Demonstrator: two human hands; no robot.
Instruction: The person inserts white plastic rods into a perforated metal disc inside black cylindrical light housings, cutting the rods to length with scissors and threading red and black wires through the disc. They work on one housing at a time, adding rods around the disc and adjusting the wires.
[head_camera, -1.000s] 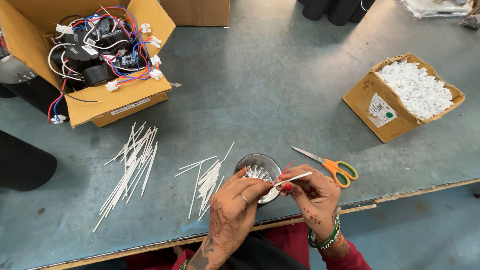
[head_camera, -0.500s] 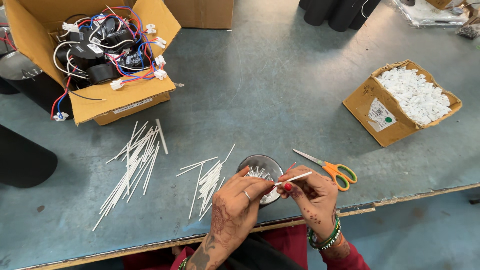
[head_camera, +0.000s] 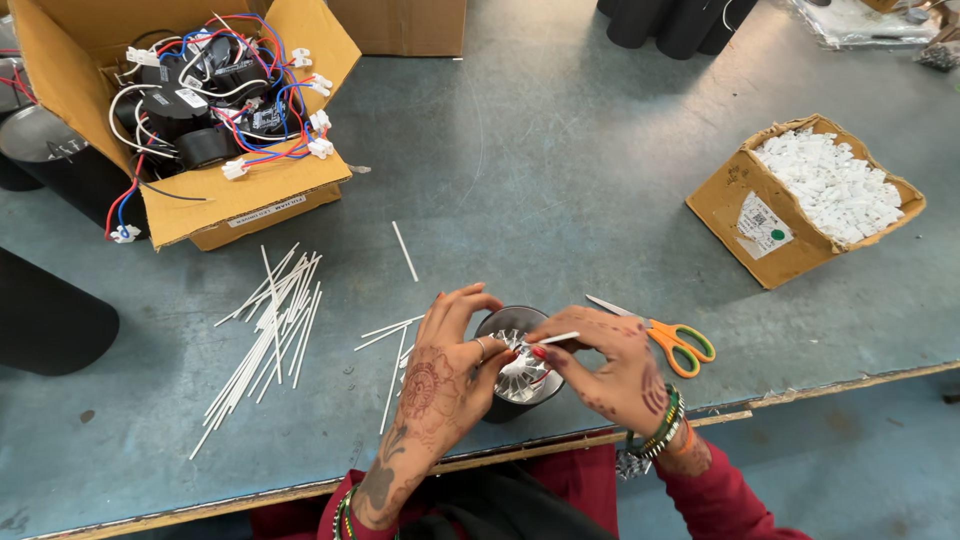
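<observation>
A dark round motor part (head_camera: 520, 365) with a pale finned centre is stood on the grey desk (head_camera: 560, 180), close to its near edge. The left hand (head_camera: 440, 370) is laid against the left side of the part, its grip closed around the rim. A thin white sleeve (head_camera: 557, 339) is pinched over the top of the part by the right hand (head_camera: 610, 365), the grip clamped on it between thumb and forefinger. Orange-handled scissors (head_camera: 672, 340) are seen just right of the part. Loose white sticks (head_camera: 268, 330) are scattered to its left. A cardboard box of wired components (head_camera: 200, 110) is placed far up and left of the part, and a box of small white pieces (head_camera: 815, 195) up and to its right
</observation>
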